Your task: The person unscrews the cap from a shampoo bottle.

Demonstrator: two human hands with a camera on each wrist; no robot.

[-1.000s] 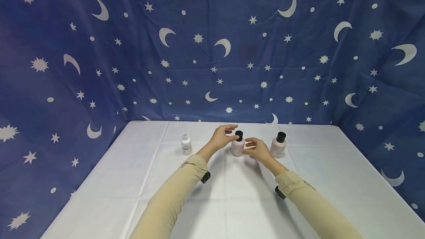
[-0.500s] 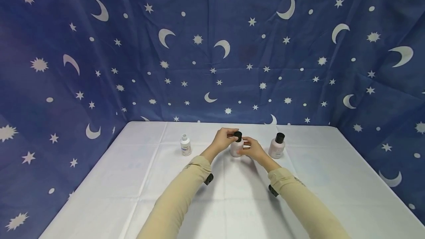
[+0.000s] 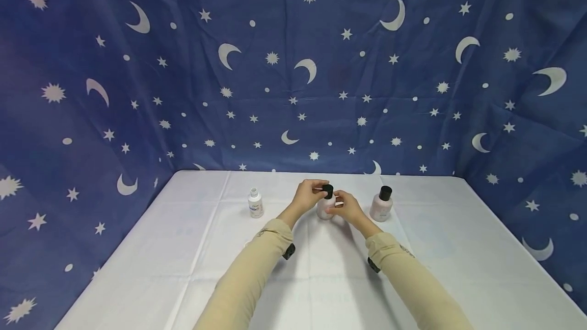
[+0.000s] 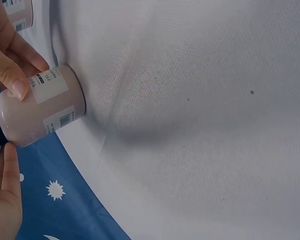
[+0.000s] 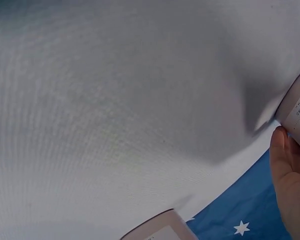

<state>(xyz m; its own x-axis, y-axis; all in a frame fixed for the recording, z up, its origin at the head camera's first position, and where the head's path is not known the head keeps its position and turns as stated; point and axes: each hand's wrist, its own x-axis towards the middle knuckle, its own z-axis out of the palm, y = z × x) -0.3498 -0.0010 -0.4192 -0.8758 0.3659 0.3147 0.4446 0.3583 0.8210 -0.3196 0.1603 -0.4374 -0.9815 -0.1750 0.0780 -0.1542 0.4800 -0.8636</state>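
A pale pink bottle (image 3: 322,208) with a black cap (image 3: 328,189) stands upright on the white-covered table. My left hand (image 3: 306,196) grips it at the cap, thumb on the near side and fingers behind. Lower down, my right hand (image 3: 350,208) holds the bottle's body from the right. In the left wrist view the bottle's body (image 4: 45,112) shows white labels with barcodes, the right thumb lying on its side. The right wrist view catches only part of this bottle at its right edge, beside my right hand (image 5: 292,180).
A second pink bottle (image 3: 381,210) with a black cap stands to the right. On the left is a smaller white bottle (image 3: 256,205) with an uncapped neck. A blue curtain (image 3: 293,65) with moons and stars hangs behind the white tablecloth (image 3: 312,289).
Both hands have closed in on the middle bottle, left at the cap and right round the body. The other two bottles have stayed in place; the head view has tilted up slightly.
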